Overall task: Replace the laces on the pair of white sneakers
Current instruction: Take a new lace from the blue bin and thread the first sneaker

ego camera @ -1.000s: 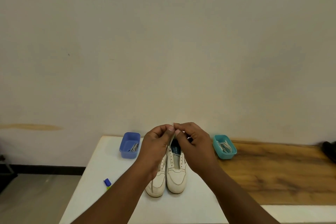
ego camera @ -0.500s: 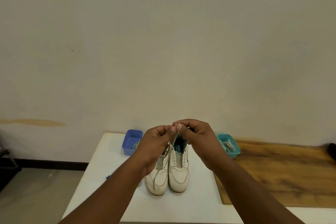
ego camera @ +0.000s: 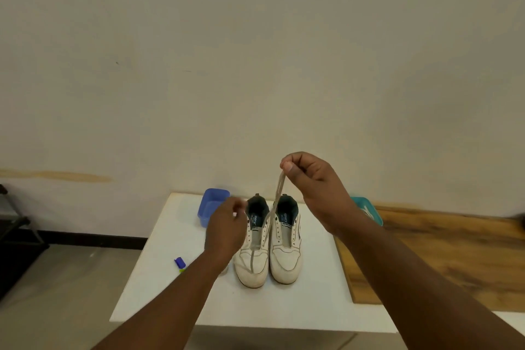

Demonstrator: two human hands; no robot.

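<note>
A small blue-and-green object [ego camera: 180, 264], too small to identify, lies near the left edge of the white table [ego camera: 306, 307]. Behind it a blue tub [ego camera: 211, 206] sits at the far edge. The left hand [ego camera: 225, 231] hovers just beside the left sneaker [ego camera: 253, 258]; its fingers look loosely curled, but motion blur hides whether they pinch anything, so I cannot tell. The two white sneakers stand side by side, toes toward the person, the right sneaker [ego camera: 286, 250] showing bare eyelets. The right hand [ego camera: 309, 179] is raised above them, thumb and forefinger clamped on the folded top of a flat lace [ego camera: 271, 213], which droops down onto the left sneaker, its end resting on the toe. The lace looks light, limp and a little slippery, so I judge it best held near its tips, where it can be steered into an eyelet; the sneakers seem light enough to skid unless steadied at the heel or side. A teal tub [ego camera: 369, 209] sits behind the right wrist where wooden boards [ego camera: 440, 258] begin. There is open room in front of the toes, less at the left edge.
</note>
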